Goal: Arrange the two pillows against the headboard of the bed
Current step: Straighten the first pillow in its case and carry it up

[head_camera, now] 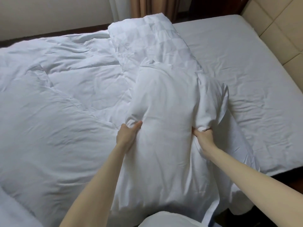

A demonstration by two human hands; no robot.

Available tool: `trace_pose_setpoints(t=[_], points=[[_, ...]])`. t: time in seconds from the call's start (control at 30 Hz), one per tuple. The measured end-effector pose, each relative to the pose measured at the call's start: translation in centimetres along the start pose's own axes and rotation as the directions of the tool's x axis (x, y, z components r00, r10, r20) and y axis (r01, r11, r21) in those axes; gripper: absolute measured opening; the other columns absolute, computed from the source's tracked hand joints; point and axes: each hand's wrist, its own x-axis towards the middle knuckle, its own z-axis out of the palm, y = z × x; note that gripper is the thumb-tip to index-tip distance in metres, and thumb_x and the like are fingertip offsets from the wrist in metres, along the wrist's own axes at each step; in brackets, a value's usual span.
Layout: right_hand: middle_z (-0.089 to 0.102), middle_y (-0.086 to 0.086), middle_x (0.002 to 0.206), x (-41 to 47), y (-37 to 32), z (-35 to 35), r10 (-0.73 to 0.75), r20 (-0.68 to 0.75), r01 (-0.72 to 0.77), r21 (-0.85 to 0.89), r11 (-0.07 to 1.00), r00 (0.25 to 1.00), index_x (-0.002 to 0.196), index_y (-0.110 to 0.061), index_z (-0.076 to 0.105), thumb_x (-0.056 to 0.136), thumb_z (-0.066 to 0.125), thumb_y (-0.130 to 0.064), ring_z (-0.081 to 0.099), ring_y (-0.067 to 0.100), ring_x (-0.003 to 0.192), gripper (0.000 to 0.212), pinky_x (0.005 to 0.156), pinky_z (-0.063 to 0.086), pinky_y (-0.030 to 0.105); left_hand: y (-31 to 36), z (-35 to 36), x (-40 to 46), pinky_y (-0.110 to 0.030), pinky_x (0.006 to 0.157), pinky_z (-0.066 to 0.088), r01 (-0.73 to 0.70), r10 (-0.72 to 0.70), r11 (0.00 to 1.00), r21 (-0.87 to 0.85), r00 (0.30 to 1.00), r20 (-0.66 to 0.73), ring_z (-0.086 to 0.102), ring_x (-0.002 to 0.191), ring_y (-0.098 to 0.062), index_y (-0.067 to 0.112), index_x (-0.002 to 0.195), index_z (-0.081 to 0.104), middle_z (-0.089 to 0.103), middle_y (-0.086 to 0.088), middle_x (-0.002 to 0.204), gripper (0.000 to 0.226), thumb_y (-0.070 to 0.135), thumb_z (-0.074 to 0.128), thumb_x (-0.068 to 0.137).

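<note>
A person leans over a bed (246, 71) and grips a white pillow (164, 128) with both bare hands. The left hand (127, 135) is closed on the pillow's left edge, thumb on top and fingers tucked under a bunched fold of the case. The right hand (202, 135) is clenched tight on a gathered knot of fabric at the pillow's right edge. The pillow runs lengthwise away from the person, its near end hanging over the bed's edge and its far end lying against a folded duvet (152, 41) with a faint checked weave (the exact overlap is hard to read, white on white). To the left a rumpled white comforter (57, 104) covers the mattress. To the right the fitted sheet lies bare and lightly wrinkled up to the padded beige headboard (278, 27), well apart from the held pillow. Curtains (147, 7) hang beyond the far side of the bed.
</note>
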Motion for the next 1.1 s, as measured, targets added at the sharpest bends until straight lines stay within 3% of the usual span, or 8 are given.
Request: trace_pose_setpoints(t=[0.07,0.13,0.23,0.37,0.53,0.67,0.83,1.1], points=[[0.066,0.007,0.085,-0.4,-0.7,-1.2,-0.083,0.005,0.083,0.006,0.996,0.996,0.088,-0.008,0.062,0.074,0.077,-0.008,0.064,0.02,0.08,0.021,0.073,0.051,0.028,-0.8,-0.3,-1.4,-0.04,0.09,0.048,-0.009,0.009,0.997,-0.074,1.0,0.007,0.062,0.102,-0.026,0.013,0.109,0.063,0.068,-0.004,0.106,0.078,0.072,0.062,0.059],[0.067,0.0,0.087,-0.4,-1.6,-2.8,-0.159,0.009,0.16,-0.042,0.986,0.987,0.084,-0.014,0.063,0.077,0.075,-0.008,0.065,0.018,0.084,0.016,0.077,0.047,0.026,-1.7,0.3,-3.2,-0.036,0.083,0.048,-0.043,0.045,0.99,-0.136,0.999,0.009,0.063,0.095,-0.023,0.017,0.094,0.07,0.071,-0.002,0.095,0.054,0.062,0.065,0.065],[0.07,0.011,0.1,0.1,-2.9,-5.6,-0.236,0.059,0.241,-0.121,0.963,0.97,0.094,-0.009,0.066,0.076,0.076,-0.01,0.065,0.024,0.096,0.02,0.089,0.05,0.034,-2.7,2.0,-6.5,-0.034,0.075,0.049,-0.072,0.077,0.955,-0.287,0.997,0.006,0.066,0.086,-0.021,0.019,0.069,0.07,0.07,0.005,0.075,0.023,0.041,0.07,0.077],[0.068,0.013,0.115,0.2,-3.6,-8.5,-0.285,0.124,0.303,-0.159,0.94,0.95,0.116,0.0,0.063,0.075,0.078,-0.017,0.064,0.027,0.11,0.047,0.102,0.047,0.047,-2.6,3.1,-9.6,-0.047,0.09,0.053,-0.051,0.045,0.91,-0.411,0.999,-0.024,0.069,0.093,-0.025,0.014,0.082,0.073,0.075,-0.007,0.092,0.027,0.039,0.074,0.073],[0.07,0.015,0.112,-0.4,-3.2,-11.9,-0.282,0.222,0.299,-0.05,0.953,0.934,0.111,0.0,0.067,0.076,0.076,-0.011,0.065,0.028,0.107,0.038,0.1,0.048,0.047,-2.4,4.5,-14.1,-0.047,0.092,0.054,-0.13,0.088,0.834,-0.536,0.991,-0.103,0.07,0.096,-0.025,0.008,0.104,0.072,0.075,-0.01,0.101,0.035,0.027,0.076,0.074],[0.071,0.011,0.106,-0.4,-3.1,-15.7,-0.303,0.277,0.305,0.04,0.952,0.912,0.099,-0.012,0.07,0.078,0.073,-0.006,0.07,0.008,0.085,0.022,0.083,0.056,0.025,-2.1,7.3,-18.1,-0.035,0.076,0.06,-0.163,0.076,0.786,-0.596,0.983,-0.168,0.073,0.089,-0.024,0.012,0.099,0.073,0.077,-0.007,0.095,0.028,0.024,0.076,0.074],[0.072,-0.002,0.097,1.5,-4.0,-23.4,-0.357,0.334,0.356,0.064,0.932,0.873,0.107,-0.007,0.068,0.079,0.071,-0.003,0.07,0.007,0.085,0.028,0.083,0.055,0.025,-0.5,13.9,-23.3,-0.047,0.09,0.055,-0.176,0.052,0.801,-0.572,0.973,-0.226,0.072,0.091,-0.021,0.018,0.101,0.073,0.077,0.0,0.096,0.042,0.041,0.078,0.066],[0.073,0.0,0.096,6.5,-8.7,-36.4,-0.429,0.343,0.466,-0.031,0.884,0.836,0.099,-0.015,0.069,0.077,0.075,-0.016,0.068,0.024,0.099,0.022,0.09,0.053,0.037,6.3,25.3,-29.3,-0.043,0.086,0.057,-0.245,0.096,0.786,-0.568,0.955,-0.28,0.073,0.088,-0.022,0.018,0.097,0.072,0.077,-0.002,0.092,0.036,0.037,0.075,0.067]])
